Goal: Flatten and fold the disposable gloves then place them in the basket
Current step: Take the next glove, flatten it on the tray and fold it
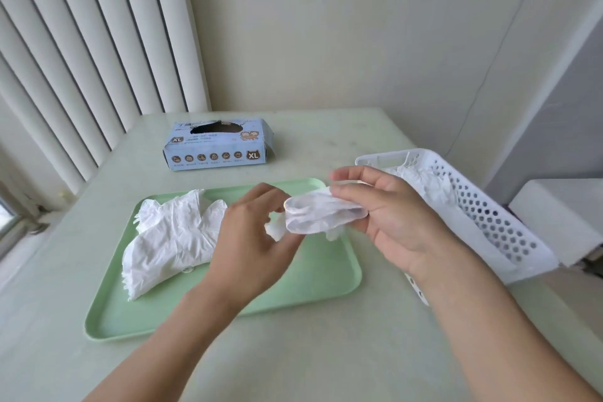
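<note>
Both forearms are reaching in from the near edge of the bench [326,134], meeting above the right half of the green tray [293,281]. The right hand [388,222] is turned palm toward the left, its thumb and fingers [346,194] pinching the open cuff of a thin white glove [321,217] held in the air over the tray. The left hand [254,238] is showing its back to the camera, wrist bent, its fingers curling in around the crumpled lower end of the same glove; how firmly they are gripping it is hidden by the hand itself. A loose heap of other gloves [173,238] is lying on the left part of the tray, well apart from the one being held. The white perforated basket [489,215] is sitting just beside the tray on the right, behind the right hand, with some white gloves already lying inside it. A blue glove box [218,145] is standing farther back on the bench.
</note>
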`<state>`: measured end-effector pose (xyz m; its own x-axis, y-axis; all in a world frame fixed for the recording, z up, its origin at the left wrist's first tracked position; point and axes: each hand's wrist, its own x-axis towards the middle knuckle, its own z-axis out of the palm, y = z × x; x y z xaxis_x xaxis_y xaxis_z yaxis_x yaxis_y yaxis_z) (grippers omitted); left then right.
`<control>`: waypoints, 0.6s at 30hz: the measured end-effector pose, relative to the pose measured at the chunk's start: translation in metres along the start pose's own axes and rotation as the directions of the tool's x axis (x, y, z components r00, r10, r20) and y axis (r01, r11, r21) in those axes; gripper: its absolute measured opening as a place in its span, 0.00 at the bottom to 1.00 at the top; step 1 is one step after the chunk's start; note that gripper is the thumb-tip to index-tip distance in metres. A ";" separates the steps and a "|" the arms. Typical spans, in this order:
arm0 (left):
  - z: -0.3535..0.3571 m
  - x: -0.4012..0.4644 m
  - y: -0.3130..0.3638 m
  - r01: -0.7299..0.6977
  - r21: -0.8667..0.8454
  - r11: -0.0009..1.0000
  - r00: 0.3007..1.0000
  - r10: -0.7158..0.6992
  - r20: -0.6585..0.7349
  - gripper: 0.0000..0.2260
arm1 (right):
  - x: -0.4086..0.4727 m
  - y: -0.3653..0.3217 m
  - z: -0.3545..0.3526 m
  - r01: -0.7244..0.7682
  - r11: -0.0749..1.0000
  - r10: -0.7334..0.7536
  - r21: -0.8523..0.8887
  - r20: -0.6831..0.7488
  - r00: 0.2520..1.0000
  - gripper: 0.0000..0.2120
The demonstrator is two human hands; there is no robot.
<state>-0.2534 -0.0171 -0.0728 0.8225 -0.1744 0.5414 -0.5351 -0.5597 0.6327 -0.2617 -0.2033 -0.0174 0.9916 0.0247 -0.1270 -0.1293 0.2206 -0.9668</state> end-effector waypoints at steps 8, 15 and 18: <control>-0.023 0.068 0.099 0.292 -0.542 0.788 0.907 -0.049 0.418 0.19 | -0.047 -0.075 -0.058 0.258 0.809 -0.147 -0.529 0.243 0.959 0.35; -0.001 0.074 0.126 0.350 -0.642 0.682 0.859 0.040 0.511 0.12 | -0.060 -0.087 -0.088 0.406 0.858 -0.367 -0.314 0.177 0.913 0.05; 0.005 0.074 0.132 0.372 -0.633 0.678 0.845 0.034 0.533 0.13 | -0.060 -0.094 -0.097 0.446 0.855 -0.409 -0.264 0.184 0.894 0.08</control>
<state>-0.2623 -0.1078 0.0474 0.7800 -0.5981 0.1839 -0.1788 0.0685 0.9815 -0.3100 -0.3203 0.0592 0.9398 0.1113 0.3229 0.3305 -0.0580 -0.9420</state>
